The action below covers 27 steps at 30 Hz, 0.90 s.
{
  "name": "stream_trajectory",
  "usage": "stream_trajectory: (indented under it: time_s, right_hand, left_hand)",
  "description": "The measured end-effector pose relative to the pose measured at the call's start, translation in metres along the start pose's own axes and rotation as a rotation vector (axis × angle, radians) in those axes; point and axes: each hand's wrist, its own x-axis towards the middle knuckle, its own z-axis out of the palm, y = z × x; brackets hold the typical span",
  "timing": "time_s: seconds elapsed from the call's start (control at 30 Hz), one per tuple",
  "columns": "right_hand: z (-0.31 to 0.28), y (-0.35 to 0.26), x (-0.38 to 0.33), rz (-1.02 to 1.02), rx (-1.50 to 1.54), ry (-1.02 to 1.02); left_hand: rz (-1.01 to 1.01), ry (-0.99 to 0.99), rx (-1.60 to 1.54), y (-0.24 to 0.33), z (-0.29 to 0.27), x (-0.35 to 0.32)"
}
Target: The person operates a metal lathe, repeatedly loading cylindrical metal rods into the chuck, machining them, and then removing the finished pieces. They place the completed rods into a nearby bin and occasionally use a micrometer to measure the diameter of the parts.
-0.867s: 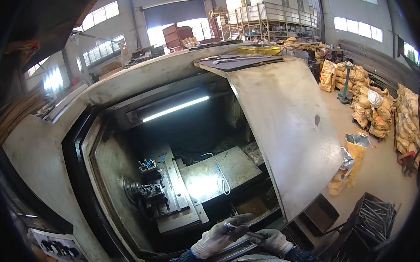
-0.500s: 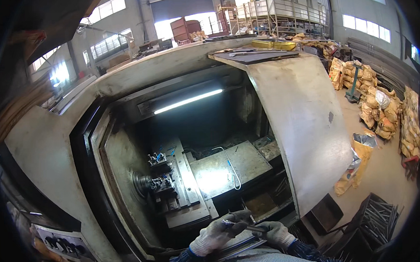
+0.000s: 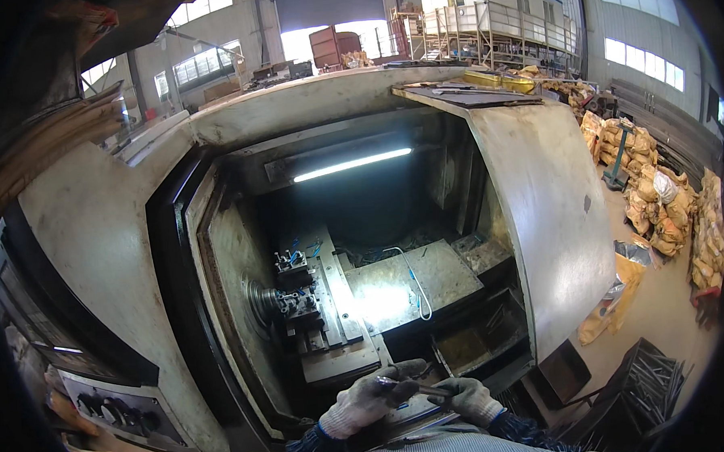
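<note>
Both my hands wear grey-palmed work gloves with white cuffs, low in front of the machine's opening. A short, shiny metal rod [image 3: 426,390] lies between them, slightly tilted. My left hand [image 3: 366,402] is closed around its left end, its forefinger stretched out above. The fingers of my right hand [image 3: 468,399] pinch the other end. Beyond them, inside the lathe, a chuck [image 3: 262,301] sits on the left wall beside tool holders [image 3: 299,300] on a metal slide [image 3: 333,296]. A thin, bent white hose [image 3: 415,282] rests on the lit flat cover [image 3: 445,277].
A pale sliding door [image 3: 551,210] bounds the opening on the right; flat plates [image 3: 473,94] lie on top. At lower right, a dark bin [image 3: 643,383] holds many metal rods. Yellow sacks [image 3: 652,205] are stacked along the right. A control panel [image 3: 120,410] is at lower left.
My view has turned a little, so the machine appears shifted to the right. Both hands stay on the rod, with only a slight change in their pose.
</note>
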Motion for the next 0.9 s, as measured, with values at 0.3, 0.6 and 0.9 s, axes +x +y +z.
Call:
stream_trajectory:
  time_s: [0.3,0.6,0.9]
  right_hand:
    - [-0.005,0.017,-0.008,-0.012,-0.002,0.085]
    - [-0.005,0.028,-0.004,0.002,0.12,0.061]
    - [-0.007,0.023,-0.01,-0.017,0.13,0.043]
  left_hand:
    - [0.077,-0.043,0.171,-0.009,0.006,0.014]
    - [0.132,-0.08,0.166,-0.01,0.005,0.018]
    - [0.016,-0.073,0.181,-0.002,0.009,0.018]
